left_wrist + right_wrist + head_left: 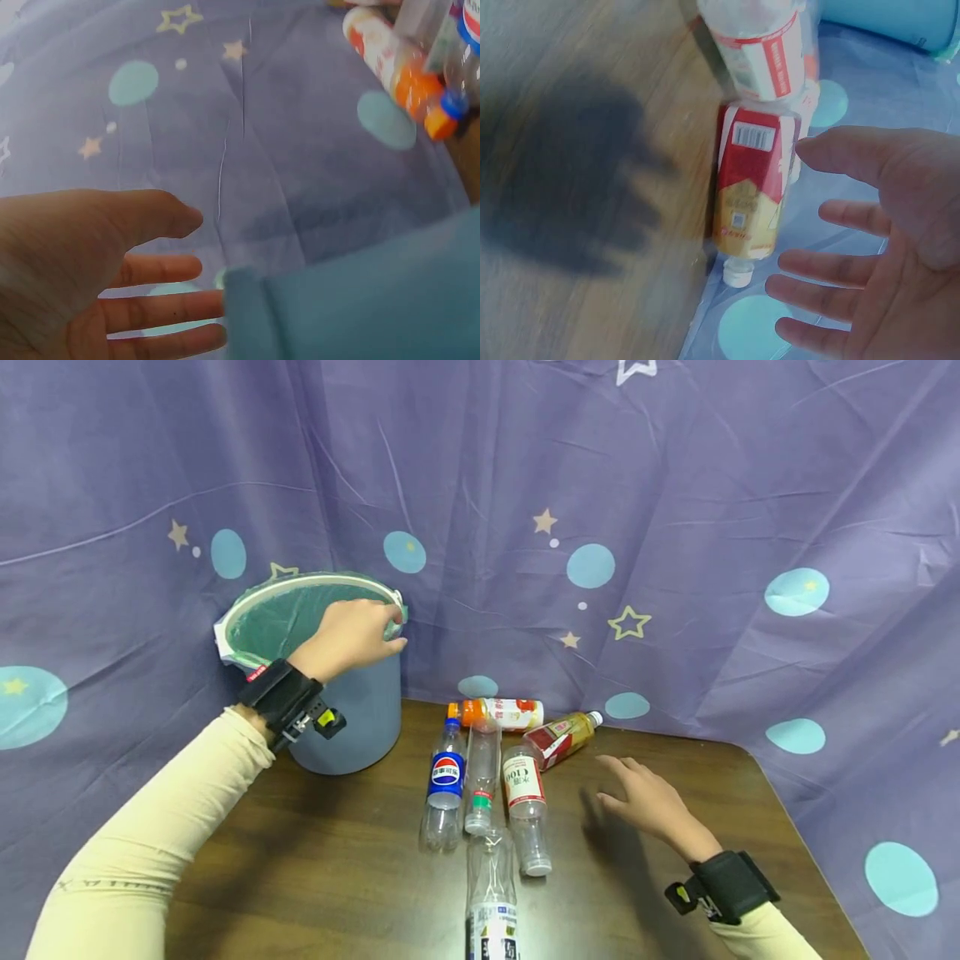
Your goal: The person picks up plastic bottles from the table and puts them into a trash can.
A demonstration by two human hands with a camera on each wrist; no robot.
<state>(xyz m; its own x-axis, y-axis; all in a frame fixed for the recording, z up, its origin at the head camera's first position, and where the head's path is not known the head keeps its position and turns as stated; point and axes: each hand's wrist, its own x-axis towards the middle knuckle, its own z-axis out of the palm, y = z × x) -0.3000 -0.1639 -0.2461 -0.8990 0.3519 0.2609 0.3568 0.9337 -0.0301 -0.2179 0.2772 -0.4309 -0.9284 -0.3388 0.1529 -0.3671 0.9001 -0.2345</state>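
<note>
My left hand (356, 631) hangs over the right side of a grey-blue trash bin (348, 718), its fingers spread apart with nothing in them. A green bag lines the bin under a white rim ring (322, 578). On the right, my right hand (648, 802) hovers above the table, fingers loose and holding nothing. Nearest to it lie a bottle with a red and gold label (561, 739) and a clear bottle with a C100 label (524, 781). In the right wrist view, the thumb overlaps the edge of the red and gold bottle (754, 180).
Left of these lie a Pepsi bottle (447, 772) and a slim clear bottle (482, 768). An orange-capped bottle (513, 714) lies at the back, against the purple curtain (480, 527). Another clear bottle (491, 881) extends past the wooden table's (360, 868) visible front.
</note>
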